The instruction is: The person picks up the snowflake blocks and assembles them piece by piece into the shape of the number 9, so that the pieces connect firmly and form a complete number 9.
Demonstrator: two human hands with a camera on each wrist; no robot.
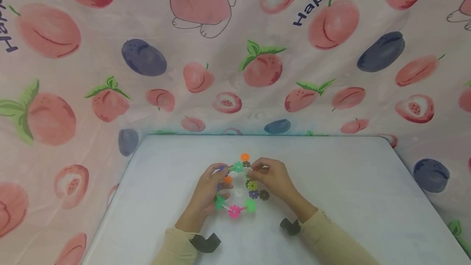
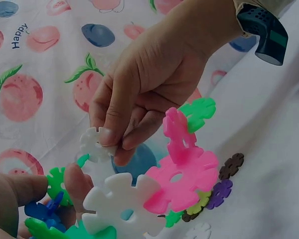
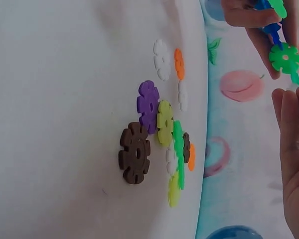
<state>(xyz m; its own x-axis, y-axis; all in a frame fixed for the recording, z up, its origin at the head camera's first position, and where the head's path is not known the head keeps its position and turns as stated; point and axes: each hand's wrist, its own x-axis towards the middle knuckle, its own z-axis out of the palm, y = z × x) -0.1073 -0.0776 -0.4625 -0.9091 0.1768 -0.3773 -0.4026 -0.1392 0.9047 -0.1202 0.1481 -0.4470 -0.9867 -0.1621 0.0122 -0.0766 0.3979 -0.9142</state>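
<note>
My left hand (image 1: 203,193) grips a curved chain of interlocking flower-shaped plastic discs. Its blue piece (image 2: 44,215) and green disc (image 3: 285,52) sit by the left fingers. Farther along come a large white disc (image 2: 109,199), a pink disc (image 2: 194,172) and, at the far end, a bright green disc (image 2: 202,110). Between thumb and fingers, my right hand (image 1: 274,178) pinches a white disc (image 2: 92,147). That disc is close to a green disc of the chain; whether they are joined I cannot tell. In the right wrist view, the right fingers hide the white disc almost wholly.
Loose discs lie on the white table (image 1: 331,175) under and beside the hands: brown (image 3: 127,154), purple (image 3: 144,99), yellow (image 3: 164,124), orange (image 3: 179,64) and several others. A fruit-print cloth (image 1: 220,64) hangs behind the table. Dark wrist mounts (image 1: 206,243) are on both forearms.
</note>
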